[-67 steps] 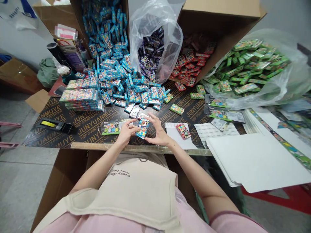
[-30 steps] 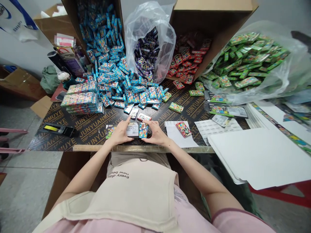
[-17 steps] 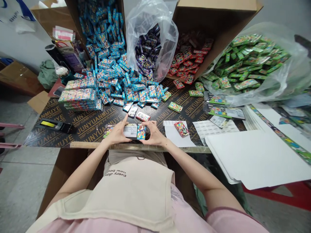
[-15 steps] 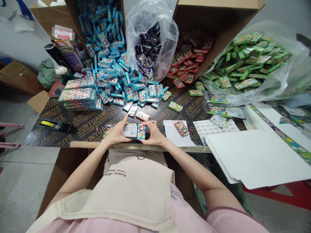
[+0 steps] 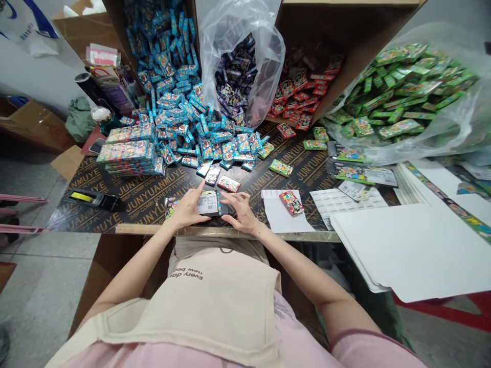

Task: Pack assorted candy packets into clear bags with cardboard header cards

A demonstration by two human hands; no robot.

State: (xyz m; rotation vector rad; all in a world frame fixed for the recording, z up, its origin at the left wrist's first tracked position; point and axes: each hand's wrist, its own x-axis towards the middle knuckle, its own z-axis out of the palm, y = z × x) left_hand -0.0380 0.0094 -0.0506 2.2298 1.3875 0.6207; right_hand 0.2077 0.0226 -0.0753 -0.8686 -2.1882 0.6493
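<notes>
My left hand (image 5: 188,208) is closed around the left part of a flat black sleeve-like packet (image 5: 208,203), which has a grey printed face and a barcode. The packet lies at the table's front edge. At its right end, the thumb and fingers of my right hand (image 5: 242,213) curve around the dark end from both sides. A colourful piece (image 5: 171,205) with green shows left of my left hand. Just beyond my hands lie a small white-faced box with red edges (image 5: 229,183) and a black-and-white one (image 5: 212,175).
Blue boxes (image 5: 207,148) are heaped behind. Stacked wrapped boxes (image 5: 128,151) and a tape dispenser (image 5: 92,199) stand left. A red box (image 5: 291,202) lies on white paper (image 5: 274,217). White sheets (image 5: 414,250) and a plastic bag of green boxes (image 5: 414,97) are at right.
The colourful small box at the packet's right end no longer shows; the dark end is there instead. My right hand's fingers have spread a little. The view has shifted slightly.
</notes>
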